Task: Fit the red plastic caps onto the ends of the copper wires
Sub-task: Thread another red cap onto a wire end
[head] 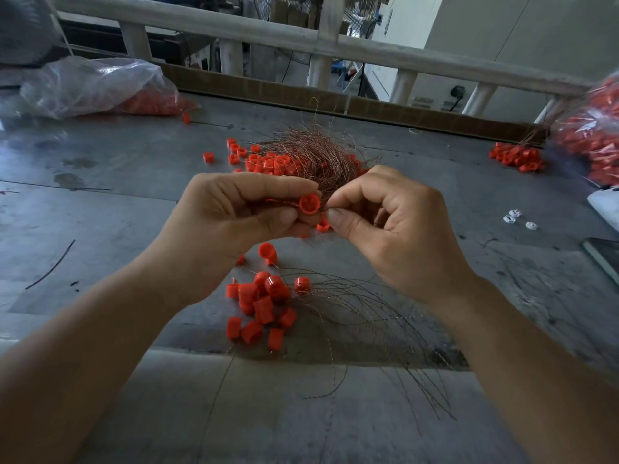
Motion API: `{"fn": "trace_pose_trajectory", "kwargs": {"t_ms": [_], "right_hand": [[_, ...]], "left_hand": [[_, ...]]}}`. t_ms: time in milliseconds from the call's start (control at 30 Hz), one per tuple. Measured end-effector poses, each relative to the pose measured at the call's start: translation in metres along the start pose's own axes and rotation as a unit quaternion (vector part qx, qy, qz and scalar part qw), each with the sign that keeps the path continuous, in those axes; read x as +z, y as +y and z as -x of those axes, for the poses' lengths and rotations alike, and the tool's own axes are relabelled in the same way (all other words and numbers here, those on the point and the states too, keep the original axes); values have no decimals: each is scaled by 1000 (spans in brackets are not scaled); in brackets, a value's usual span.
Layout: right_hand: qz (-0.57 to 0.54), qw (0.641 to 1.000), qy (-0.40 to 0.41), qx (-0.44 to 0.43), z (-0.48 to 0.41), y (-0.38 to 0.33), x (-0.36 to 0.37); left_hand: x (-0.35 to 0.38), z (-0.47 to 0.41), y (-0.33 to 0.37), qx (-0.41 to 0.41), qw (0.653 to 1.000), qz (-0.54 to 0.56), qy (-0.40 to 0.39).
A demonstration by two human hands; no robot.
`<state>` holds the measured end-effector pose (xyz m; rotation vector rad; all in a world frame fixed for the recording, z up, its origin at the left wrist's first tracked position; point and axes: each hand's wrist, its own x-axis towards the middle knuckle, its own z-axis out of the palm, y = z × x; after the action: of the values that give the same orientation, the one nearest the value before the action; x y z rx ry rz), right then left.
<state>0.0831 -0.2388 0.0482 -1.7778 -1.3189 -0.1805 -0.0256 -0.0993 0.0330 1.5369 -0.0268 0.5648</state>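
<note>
Viewing from the head camera: the left hand (pixel 241 209) pinches one red cap (pixel 308 203) between thumb and forefinger, above the grey table (pixel 117 212), with the cap's open end turned toward the camera. The right hand (pixel 385 222) grasps a thin copper wire (pixel 327 205) between thumb and forefinger tip, just beside the cap's right edge. Whether the wire end has entered the cap cannot be told. A second cap (pixel 323 226) shows just below the held one, between the two hands.

Behind the hands, a tangle of copper wires (pixel 315 152) lies on the table, overlapping a scatter of loose caps (pixel 268 162). Nearer the person, a cluster of caps (pixel 264 303) lies with thin wires (pixel 368 313) fanning out to the right. A single cap (pixel 267 252) lies between that cluster and the hands.

At far left, a clear plastic bag (pixel 93 85) holds red caps. At far right, another bag (pixel 593 135) of red pieces rests near a small heap of caps (pixel 516 155). A few small white pieces (pixel 516 219) lie on the right side of the table. A pale railing (pixel 268 31) runs along the far edge.
</note>
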Motion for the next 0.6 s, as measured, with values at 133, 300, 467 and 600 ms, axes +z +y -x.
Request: {"fn": "trace_pose_trajectory", "kwargs": {"t_ms": [133, 300, 467, 600], "right_hand": [[1, 1000, -1, 1, 1, -1, 0], [-10, 1000, -8, 4, 0, -2, 0], [-54, 998, -17, 21, -1, -4, -1], [-131, 989, -34, 56, -2, -6, -3]], "left_hand": [[-1, 1, 1, 1, 1000, -3, 3], [-3, 1, 1, 3, 1000, 2, 4], [-5, 0, 3, -12, 999, 38, -15], [-3, 1, 5, -24, 995, 92, -27]]}}
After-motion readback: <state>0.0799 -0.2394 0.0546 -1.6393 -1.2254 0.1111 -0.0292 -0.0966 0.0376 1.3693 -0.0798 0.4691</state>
